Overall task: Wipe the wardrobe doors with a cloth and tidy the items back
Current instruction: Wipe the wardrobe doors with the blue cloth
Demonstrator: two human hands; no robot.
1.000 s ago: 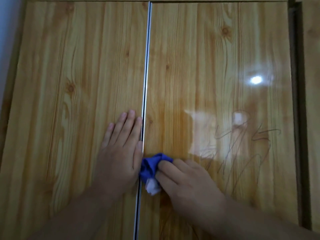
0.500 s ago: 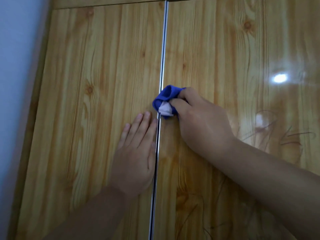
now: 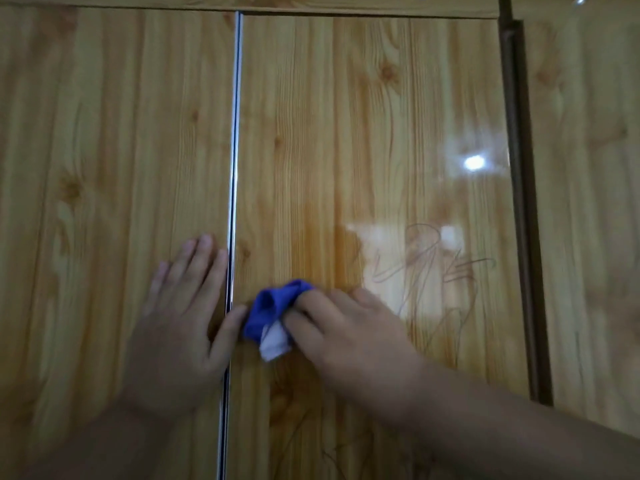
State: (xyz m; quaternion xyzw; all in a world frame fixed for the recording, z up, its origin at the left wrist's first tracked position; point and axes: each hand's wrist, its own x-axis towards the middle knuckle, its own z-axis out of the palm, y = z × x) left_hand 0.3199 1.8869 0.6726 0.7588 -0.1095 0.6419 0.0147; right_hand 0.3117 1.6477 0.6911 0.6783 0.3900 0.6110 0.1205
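Head view: both wardrobe doors fill the frame, left door (image 3: pixel 104 168) and right door (image 3: pixel 363 133) meeting at a vertical metal strip (image 3: pixel 235 133). Left hand (image 3: pixel 180 327) lies flat on the left door, fingers straight, holding nothing, index finger along the strip and thumb reaching across it towards the cloth. Probably bracing the door so it doesn't give under wiping pressure. Right hand (image 3: pixel 349 337) has its fingers curled round a bunched blue cloth (image 3: pixel 273 313) with a white patch showing at its lower edge, and presses it against the right door just right of the strip, low in the frame. A bunched cloth gives a firm pad for rubbing near the seam. Pen-like scribbles (image 3: pixel 433 271) sit further right on the same door, apart from the cloth, so that area likely needs a pass. Lamp glare (image 3: pixel 474 163) sits above them. Frame is motion-blurred. Judgement: mid-wipe, tidying not yet started, no items in view
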